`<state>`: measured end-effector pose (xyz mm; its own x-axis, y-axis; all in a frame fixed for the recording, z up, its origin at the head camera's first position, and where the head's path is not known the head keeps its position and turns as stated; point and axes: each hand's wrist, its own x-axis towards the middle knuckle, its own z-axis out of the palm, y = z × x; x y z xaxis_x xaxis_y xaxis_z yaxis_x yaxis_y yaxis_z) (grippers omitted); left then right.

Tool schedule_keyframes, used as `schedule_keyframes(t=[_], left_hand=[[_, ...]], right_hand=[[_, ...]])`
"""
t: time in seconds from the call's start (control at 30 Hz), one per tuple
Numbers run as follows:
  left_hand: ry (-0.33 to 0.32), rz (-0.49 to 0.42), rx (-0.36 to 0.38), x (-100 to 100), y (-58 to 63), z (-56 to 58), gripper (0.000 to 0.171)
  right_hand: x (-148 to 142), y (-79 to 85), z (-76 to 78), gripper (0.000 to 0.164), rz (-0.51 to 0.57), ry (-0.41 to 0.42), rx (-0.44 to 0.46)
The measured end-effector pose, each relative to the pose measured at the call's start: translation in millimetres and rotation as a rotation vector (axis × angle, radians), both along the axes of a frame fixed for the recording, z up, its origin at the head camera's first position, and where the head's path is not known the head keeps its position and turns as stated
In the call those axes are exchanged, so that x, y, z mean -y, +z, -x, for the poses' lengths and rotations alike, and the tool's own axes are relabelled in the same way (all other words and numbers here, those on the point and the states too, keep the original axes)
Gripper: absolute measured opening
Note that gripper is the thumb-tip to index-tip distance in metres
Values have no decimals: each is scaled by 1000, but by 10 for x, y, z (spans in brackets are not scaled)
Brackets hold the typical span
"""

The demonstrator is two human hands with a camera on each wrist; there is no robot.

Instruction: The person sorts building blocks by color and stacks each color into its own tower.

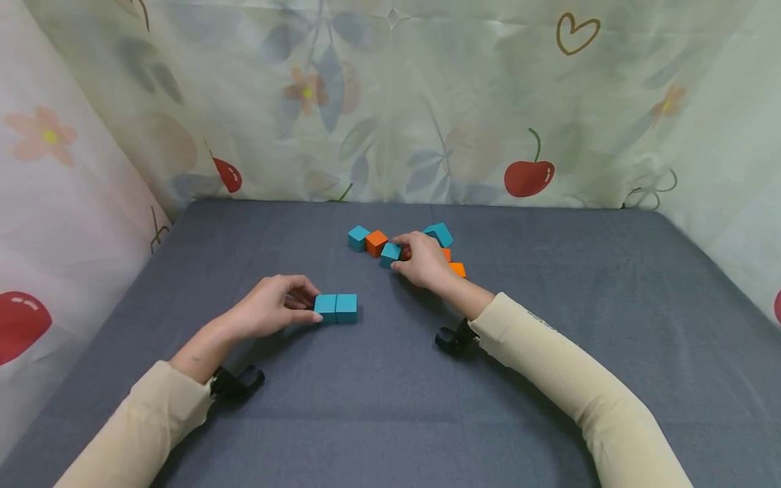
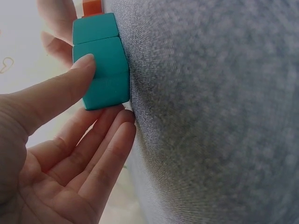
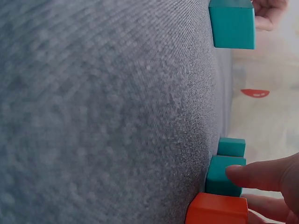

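Observation:
Two teal cubes sit side by side on the cloth, left of centre in the head view. My left hand [image 1: 271,306] grips the left cube [image 1: 325,308] of this pair; in the left wrist view its thumb [image 2: 84,65] lies on the cube's face. The right cube [image 1: 347,308] meets it flush. Farther back, my right hand [image 1: 422,259] pinches another teal cube [image 1: 390,255] between thumb and index finger. In the right wrist view that thumb [image 3: 257,173] presses the cube's side, with an orange cube [image 3: 217,210] close beside it.
Left of the pinched cube are an orange cube [image 1: 377,242] and a teal cube [image 1: 358,238]. Behind and right of my right hand are a teal block [image 1: 439,234] and orange blocks [image 1: 457,270], partly hidden. A patterned curtain [image 1: 390,102] encloses the grey cloth-covered table [image 1: 390,407].

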<state>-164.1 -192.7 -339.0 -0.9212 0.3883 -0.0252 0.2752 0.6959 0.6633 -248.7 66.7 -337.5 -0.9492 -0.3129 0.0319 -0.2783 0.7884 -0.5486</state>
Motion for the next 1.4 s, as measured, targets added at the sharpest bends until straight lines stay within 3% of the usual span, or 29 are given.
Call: schedule_keyframes(t=[0.43, 0.7, 1.4], left_hand=[[18, -4, 16, 13, -24, -15, 26], [21, -3, 17, 3, -6, -2, 27], [26, -10, 45, -13, 10, 1, 28]], right_hand=[[6, 3, -51, 41, 67, 6, 27], [-1, 34, -131, 39, 129, 33, -12], [86, 83, -324, 39, 262, 179, -44]])
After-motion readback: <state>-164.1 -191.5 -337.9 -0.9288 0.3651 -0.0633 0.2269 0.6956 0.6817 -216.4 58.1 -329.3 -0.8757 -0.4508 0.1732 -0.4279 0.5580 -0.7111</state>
